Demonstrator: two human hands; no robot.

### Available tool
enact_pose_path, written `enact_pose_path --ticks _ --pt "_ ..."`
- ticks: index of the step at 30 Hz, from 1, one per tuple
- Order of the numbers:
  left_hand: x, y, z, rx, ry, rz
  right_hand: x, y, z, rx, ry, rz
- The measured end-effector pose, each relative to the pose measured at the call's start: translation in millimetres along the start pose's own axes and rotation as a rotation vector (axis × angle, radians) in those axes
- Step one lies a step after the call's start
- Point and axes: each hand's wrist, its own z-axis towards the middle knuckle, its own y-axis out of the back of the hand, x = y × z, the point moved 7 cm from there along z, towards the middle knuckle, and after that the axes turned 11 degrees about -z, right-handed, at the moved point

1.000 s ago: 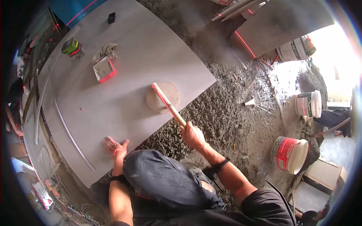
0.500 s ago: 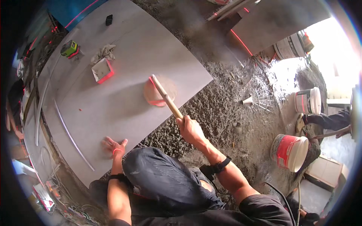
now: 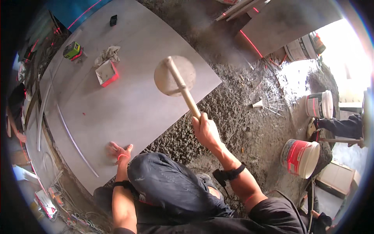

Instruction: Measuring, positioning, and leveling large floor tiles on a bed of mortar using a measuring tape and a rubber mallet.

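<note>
In my right hand (image 3: 206, 132) is the pale wooden handle of a mallet (image 3: 163, 80) with a wide, round, flat head. My fingers wrap round the handle's near end. The head is over the right part of a large grey tile (image 3: 128, 113) and looks lifted off it. My left hand (image 3: 119, 152) rests on the tile's near edge, palm down with fingers spread, beside my bent knee. Wet grey mortar (image 3: 222, 113) borders the tile's right side.
On the tile are a red-and-white open box (image 3: 107, 74), a crumpled cloth (image 3: 107, 55), a green-and-black laser level (image 3: 72, 50), and a small black object (image 3: 113, 20). A wire rake head (image 3: 267, 103) lies on the mortar. Buckets (image 3: 300, 158) and another person's leg (image 3: 343, 126) are at right.
My right hand has moved right and slightly nearer. The mallet's head has risen off toward the upper right and looks larger. My left hand stays in place.
</note>
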Motion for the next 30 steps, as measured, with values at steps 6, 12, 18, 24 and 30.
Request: enact_pose_path --ticks 6,12,18,24,30 --pt "-16.9 -16.1 4.4 -0.009 -0.125 -0.069 -77.4 -38.6 15.2 -0.088 -0.024 -0.166" --pt "3.9 -9.0 8.1 -0.031 -0.045 -0.062 -14.2 3.7 -1.5 -0.048 0.005 -0.006" --pt "-5.4 -13.7 -3.5 -0.043 -0.040 -0.037 -40.3 -49.1 -14.4 0.079 -0.015 -0.228" --pt "-26.5 -15.1 -8.1 -0.005 -0.035 -0.119 26.7 -18.7 -14.6 0.199 0.066 -0.031" --pt "-13.4 2.1 -13.6 0.015 -0.018 -0.189 48.6 -100.9 11.8 0.261 0.300 -0.307"
